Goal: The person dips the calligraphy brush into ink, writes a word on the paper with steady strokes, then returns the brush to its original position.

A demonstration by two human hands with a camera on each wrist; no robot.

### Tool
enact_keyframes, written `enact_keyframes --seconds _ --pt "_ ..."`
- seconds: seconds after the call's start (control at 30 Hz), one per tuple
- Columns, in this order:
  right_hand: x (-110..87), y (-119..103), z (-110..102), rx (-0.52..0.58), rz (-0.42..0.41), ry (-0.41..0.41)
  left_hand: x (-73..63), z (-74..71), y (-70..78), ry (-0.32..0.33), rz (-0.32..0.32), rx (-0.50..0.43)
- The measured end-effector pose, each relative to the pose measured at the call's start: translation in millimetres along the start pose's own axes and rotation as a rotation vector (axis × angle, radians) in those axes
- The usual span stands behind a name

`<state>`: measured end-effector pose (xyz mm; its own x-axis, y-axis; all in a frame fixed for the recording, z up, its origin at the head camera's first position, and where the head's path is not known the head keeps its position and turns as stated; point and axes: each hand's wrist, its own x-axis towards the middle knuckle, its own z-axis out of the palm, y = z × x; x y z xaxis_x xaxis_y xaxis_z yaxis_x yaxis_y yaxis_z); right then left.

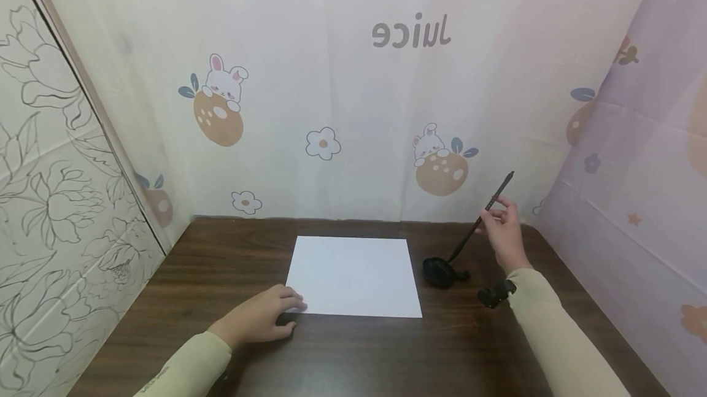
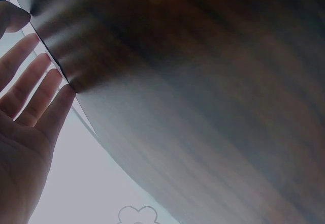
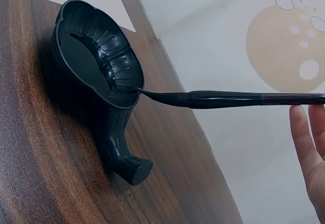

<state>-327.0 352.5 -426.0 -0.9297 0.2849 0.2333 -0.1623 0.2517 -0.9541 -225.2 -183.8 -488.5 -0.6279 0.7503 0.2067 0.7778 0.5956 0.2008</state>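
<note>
A white sheet of paper (image 1: 353,277) lies flat on the dark wooden table. My left hand (image 1: 262,314) rests at its near left corner, fingers extended and fingertips touching down there, as the left wrist view also shows. To the right of the sheet sits a black ink dish (image 1: 438,273), scalloped like a flower, with a stem-like handle (image 3: 122,153) and dark liquid inside. In my right hand (image 1: 505,236) I hold a black writing brush (image 1: 466,240) by its upper shaft, slanted. Its dark bristles (image 3: 162,98) meet the dish's rim.
The brown table (image 1: 353,360) ends at a pale curtain (image 1: 331,78) with rabbit and fruit prints behind it. Printed cloths also hang at the left (image 1: 61,170) and right (image 1: 646,170). A black wrist device (image 1: 497,292) sits at my right cuff.
</note>
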Motion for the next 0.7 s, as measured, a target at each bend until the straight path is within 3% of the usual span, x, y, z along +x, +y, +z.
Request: enact_keyframes --seconds 0.5,0.7 --pt "1.1 -0.2 -3.0 -0.004 -0.002 0.005 0.3 0.6 0.7 0.016 0.019 0.009" --pt "1.9 -2.6 -5.7 0.012 0.004 0.012 0.6 -0.7 1.4 -0.009 -0.01 -0.002"
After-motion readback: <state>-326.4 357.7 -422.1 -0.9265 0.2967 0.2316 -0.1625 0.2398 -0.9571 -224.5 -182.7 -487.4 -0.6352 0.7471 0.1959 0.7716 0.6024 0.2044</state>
